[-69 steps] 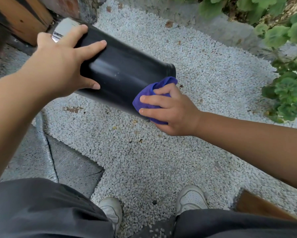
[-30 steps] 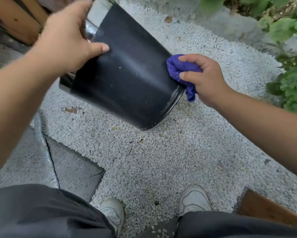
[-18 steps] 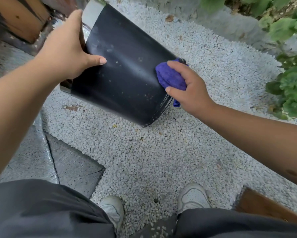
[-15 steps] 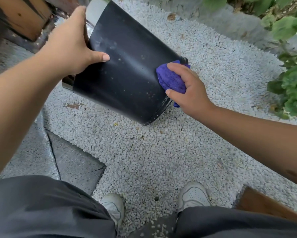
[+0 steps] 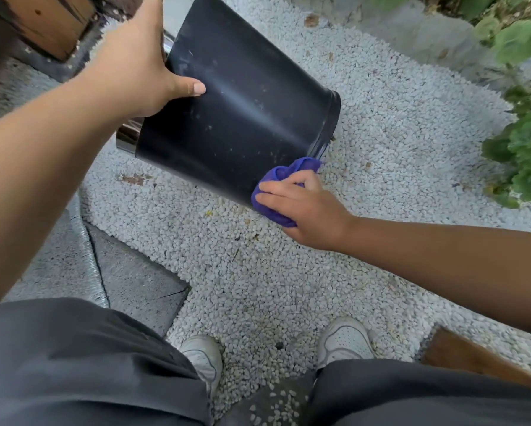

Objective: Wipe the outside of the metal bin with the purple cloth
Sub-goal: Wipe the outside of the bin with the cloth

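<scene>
The black metal bin (image 5: 242, 112) is held tilted in the air, its base toward the lower right and its chrome rim toward the upper left. My left hand (image 5: 138, 66) grips the bin near the rim, thumb lying across its dark side. My right hand (image 5: 301, 207) is closed around the bunched purple cloth (image 5: 284, 176) and presses it against the bin's lower edge near the base. Small specks of dirt dot the bin's side.
White gravel (image 5: 381, 133) covers the ground below. Grey paving slabs (image 5: 135, 278) lie at the lower left, wooden furniture (image 5: 49, 23) at the upper left, green plants (image 5: 525, 149) at the right, a wooden piece (image 5: 461, 358) at the lower right. My shoes (image 5: 341, 342) stand on the gravel.
My right hand has slid the purple cloth from the upper part of the bin's base end down to its lower edge. My left hand has kept its grip near the rim.
</scene>
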